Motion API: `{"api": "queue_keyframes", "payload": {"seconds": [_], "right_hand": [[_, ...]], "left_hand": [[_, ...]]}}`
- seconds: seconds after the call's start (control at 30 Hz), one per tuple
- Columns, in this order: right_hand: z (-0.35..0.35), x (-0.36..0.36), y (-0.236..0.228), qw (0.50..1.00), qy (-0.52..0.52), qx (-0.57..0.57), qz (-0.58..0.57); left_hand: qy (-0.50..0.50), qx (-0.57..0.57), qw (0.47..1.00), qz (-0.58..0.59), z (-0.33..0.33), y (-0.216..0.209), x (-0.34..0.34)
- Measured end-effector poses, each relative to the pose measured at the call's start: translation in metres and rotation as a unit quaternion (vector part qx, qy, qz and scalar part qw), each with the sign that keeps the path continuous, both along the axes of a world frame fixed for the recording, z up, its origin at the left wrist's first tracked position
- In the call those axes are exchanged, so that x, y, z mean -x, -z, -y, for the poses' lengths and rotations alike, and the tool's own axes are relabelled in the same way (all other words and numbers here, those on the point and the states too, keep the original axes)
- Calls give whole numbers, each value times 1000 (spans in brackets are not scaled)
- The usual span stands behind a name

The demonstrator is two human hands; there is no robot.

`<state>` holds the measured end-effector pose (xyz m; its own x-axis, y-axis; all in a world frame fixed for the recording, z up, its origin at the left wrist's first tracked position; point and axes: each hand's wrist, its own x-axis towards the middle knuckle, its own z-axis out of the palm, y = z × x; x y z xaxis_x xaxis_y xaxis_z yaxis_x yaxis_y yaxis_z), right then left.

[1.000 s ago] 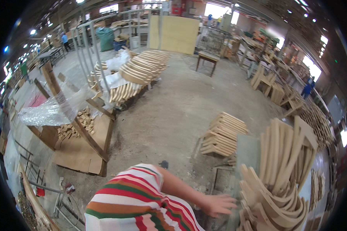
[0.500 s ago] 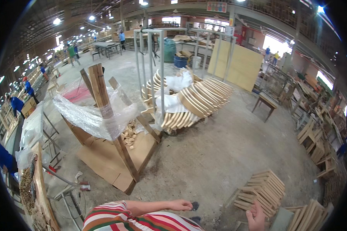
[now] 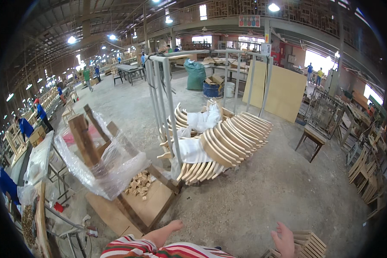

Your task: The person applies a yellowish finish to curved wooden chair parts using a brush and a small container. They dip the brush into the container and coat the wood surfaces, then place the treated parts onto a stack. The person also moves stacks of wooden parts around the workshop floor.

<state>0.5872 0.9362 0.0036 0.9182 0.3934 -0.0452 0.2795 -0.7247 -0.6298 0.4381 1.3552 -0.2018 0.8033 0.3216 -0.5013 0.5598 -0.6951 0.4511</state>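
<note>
At 5 o'clock, bottom edge, right hand (image 3: 284, 239) is open, fingers spread, gripping nothing, hovering just beside a stack of slatted wood frames (image 3: 307, 244). Left hand (image 3: 175, 225) at 6 o'clock looks loosely curled and empty, but it's small in frame, so I can't tell for sure. Striped sleeve (image 3: 163, 250) under it.

Progress, as a judgement: nothing is in hand and the frames sit stacked and untouched, so pickup is not yet done.

Materials:
- frames: pale raw wood, flat parallel slats, square corners
- curved wood slats (image 3: 228, 144) at 12 o'clock, well apart: smooth bent blanks fanned in rows, partly under white sheeting
- wooden rack (image 3: 90, 142) at 10 o'clock, wrapped in crinkled clear plastic, small offcut blocks (image 3: 137, 182) on its base
- concrete floor (image 3: 266, 189): rough, dusty grey
</note>
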Motion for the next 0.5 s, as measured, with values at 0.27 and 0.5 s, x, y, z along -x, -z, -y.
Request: {"api": "queue_keyframes", "payload": {"seconds": [0.27,0.5], "right_hand": [[-134,-152,13,983,-174,-27,-43],[-274,-267,54,949,-297,8,-100]], "left_hand": [[-177,75,943,-270,-62,59,43],[-35,97,962,-254,-118,120,-84]]}}
